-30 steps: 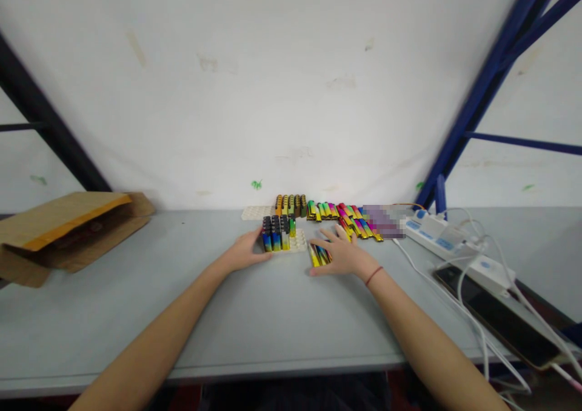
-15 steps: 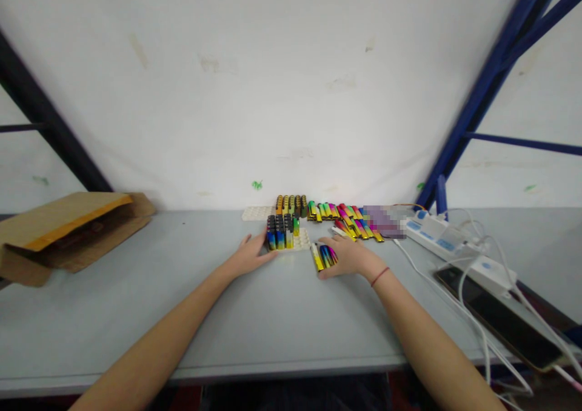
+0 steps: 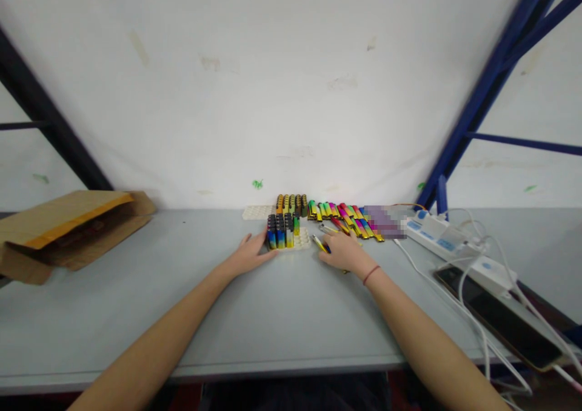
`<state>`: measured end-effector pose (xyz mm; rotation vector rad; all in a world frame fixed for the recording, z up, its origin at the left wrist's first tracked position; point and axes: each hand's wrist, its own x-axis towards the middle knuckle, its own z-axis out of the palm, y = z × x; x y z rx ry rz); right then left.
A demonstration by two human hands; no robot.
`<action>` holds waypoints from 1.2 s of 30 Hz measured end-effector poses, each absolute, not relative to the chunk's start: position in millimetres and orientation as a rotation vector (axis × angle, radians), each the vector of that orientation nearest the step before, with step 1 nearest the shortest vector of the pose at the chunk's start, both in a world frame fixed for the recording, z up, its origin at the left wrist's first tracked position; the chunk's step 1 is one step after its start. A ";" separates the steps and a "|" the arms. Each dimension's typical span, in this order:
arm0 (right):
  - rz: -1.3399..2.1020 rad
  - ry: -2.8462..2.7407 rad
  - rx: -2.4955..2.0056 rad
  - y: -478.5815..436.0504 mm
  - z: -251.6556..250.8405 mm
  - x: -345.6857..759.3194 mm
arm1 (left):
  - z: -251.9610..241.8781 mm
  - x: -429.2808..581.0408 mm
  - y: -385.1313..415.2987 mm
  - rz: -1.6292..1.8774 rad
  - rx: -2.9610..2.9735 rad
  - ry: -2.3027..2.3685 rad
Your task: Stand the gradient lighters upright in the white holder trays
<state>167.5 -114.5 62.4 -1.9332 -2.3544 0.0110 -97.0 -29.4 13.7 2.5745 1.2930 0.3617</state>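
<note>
A white tray with holes (image 3: 302,240) holds several upright shiny tubes (image 3: 280,236), blue, yellow and green with dark tops, which look like lighters. My left hand (image 3: 249,256) grips the tray's left corner, its thumb along the front edge and its fingers at the side. Right of the tray, my right hand (image 3: 340,251) is closed palm down on the table. Its fingertips are on a lighter (image 3: 319,243) with a silvery end. Another gold end pokes out beneath the palm; the rest under this hand is hidden.
Behind stand a second white tray (image 3: 260,212) and gold-and-dark tubes (image 3: 291,205). Multicoloured lighters (image 3: 356,219) lie in piles at right. Farther right are a power strip (image 3: 448,239), white cables and a phone (image 3: 498,314). A brown paper bag (image 3: 77,223) lies left.
My right hand has shifted slightly left and turned palm down over the row of lighters, now mostly covering them. My left hand and the tray have stayed put.
</note>
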 end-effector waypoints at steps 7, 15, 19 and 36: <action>-0.113 -2.197 -2.112 -109.6 59.4 161.9 | 12.1 -97.1 -28.2 0.360 2.584 1.300; 0.244 -1.807 -1.961 -89.3 55.4 185.7 | 11.9 -99.4 -27.2 0.373 2.586 1.266; 0.723 -1.468 -1.561 -82.0 52.3 193.4 | 10.9 -100.5 -27.7 0.356 2.604 1.230; 1.126 -1.087 -0.994 -88.0 56.0 173.4 | 14.0 -97.9 -33.7 0.336 2.609 1.226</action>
